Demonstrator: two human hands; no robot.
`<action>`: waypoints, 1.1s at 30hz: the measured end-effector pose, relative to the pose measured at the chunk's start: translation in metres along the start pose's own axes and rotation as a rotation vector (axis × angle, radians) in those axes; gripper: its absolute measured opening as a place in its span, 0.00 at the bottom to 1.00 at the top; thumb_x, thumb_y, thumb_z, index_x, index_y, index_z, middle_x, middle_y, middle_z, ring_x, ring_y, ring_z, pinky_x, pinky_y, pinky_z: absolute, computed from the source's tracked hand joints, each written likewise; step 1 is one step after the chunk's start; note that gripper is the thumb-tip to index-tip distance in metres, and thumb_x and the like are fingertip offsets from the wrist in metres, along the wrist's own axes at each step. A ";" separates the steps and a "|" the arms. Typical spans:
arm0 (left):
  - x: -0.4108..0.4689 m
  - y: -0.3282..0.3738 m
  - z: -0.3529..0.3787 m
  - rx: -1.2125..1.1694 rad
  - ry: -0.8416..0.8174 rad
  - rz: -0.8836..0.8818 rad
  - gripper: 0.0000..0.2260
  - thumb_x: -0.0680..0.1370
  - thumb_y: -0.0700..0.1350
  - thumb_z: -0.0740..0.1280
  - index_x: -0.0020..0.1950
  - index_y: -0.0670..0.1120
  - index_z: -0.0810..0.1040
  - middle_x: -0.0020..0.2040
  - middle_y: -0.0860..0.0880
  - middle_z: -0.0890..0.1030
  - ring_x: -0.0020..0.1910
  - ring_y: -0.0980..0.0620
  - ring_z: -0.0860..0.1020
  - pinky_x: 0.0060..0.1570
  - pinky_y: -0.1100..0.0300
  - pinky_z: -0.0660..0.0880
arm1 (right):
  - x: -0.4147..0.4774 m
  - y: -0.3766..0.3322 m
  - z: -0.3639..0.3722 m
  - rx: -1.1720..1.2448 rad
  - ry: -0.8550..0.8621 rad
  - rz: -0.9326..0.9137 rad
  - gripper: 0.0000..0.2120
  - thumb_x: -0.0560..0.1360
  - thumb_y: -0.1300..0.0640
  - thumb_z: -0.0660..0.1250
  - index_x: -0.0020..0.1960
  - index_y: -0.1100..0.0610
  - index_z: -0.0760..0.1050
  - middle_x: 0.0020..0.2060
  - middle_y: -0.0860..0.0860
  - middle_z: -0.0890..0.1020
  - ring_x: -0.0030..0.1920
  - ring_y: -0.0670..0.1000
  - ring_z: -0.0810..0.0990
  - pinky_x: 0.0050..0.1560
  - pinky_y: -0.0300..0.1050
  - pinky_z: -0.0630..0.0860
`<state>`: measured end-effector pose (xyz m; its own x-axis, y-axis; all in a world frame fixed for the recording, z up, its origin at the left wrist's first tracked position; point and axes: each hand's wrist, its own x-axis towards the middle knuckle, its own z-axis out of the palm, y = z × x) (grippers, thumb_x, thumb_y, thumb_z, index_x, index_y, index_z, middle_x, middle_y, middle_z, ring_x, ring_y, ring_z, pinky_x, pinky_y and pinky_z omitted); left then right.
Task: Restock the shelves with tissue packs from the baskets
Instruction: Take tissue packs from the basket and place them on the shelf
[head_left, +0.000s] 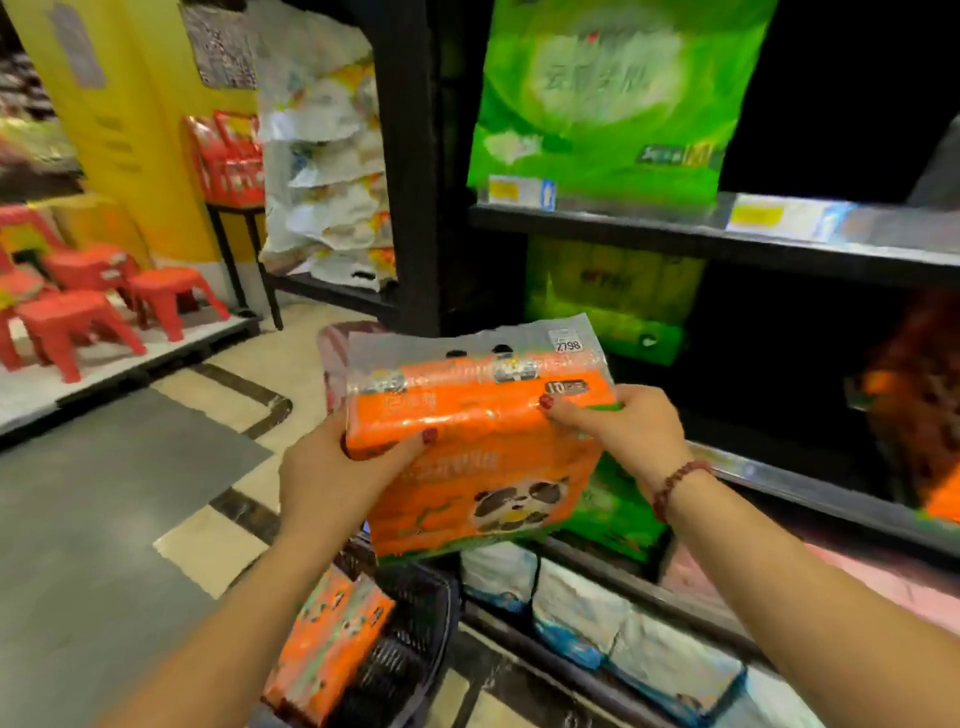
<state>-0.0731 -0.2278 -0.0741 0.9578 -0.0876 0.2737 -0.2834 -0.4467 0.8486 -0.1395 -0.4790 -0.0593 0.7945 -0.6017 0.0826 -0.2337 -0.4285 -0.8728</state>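
Observation:
An orange tissue pack with a panda picture and a price sticker hangs in front of the dark shelf unit. My left hand grips its left end, thumb on the front. My right hand grips its right end, a bead bracelet on the wrist. Below, a black basket holds another orange tissue pack leaning against its side. Orange packs lie on the middle shelf at the right.
A big green pack stands on the upper shelf, more green packs below it. White and blue packs fill the bottom shelf. Red plastic stools sit on a low platform at the left. Grey floor lies between.

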 end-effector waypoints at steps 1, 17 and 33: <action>0.001 0.012 0.008 0.010 -0.013 0.074 0.17 0.60 0.67 0.73 0.43 0.61 0.77 0.35 0.62 0.78 0.38 0.67 0.74 0.36 0.68 0.69 | 0.000 0.000 -0.020 -0.016 0.018 -0.023 0.21 0.55 0.35 0.77 0.36 0.51 0.83 0.35 0.47 0.85 0.40 0.48 0.84 0.47 0.52 0.81; -0.031 0.147 0.169 -0.338 -0.204 0.388 0.07 0.69 0.51 0.75 0.45 0.57 0.80 0.41 0.58 0.82 0.41 0.61 0.80 0.41 0.63 0.76 | -0.024 0.053 -0.235 -0.214 0.481 -0.240 0.17 0.61 0.39 0.77 0.45 0.46 0.80 0.40 0.44 0.83 0.44 0.45 0.80 0.46 0.48 0.79; -0.009 0.160 0.260 -0.509 -0.338 0.452 0.16 0.69 0.44 0.76 0.55 0.48 0.81 0.48 0.53 0.83 0.45 0.64 0.80 0.45 0.70 0.76 | -0.011 0.111 -0.247 -0.067 0.707 -0.212 0.18 0.63 0.47 0.79 0.50 0.48 0.79 0.40 0.43 0.81 0.44 0.46 0.80 0.49 0.47 0.78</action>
<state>-0.1144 -0.5299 -0.0583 0.6825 -0.4693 0.5603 -0.5605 0.1559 0.8134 -0.3127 -0.6868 -0.0383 0.2813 -0.7822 0.5560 -0.1672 -0.6104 -0.7742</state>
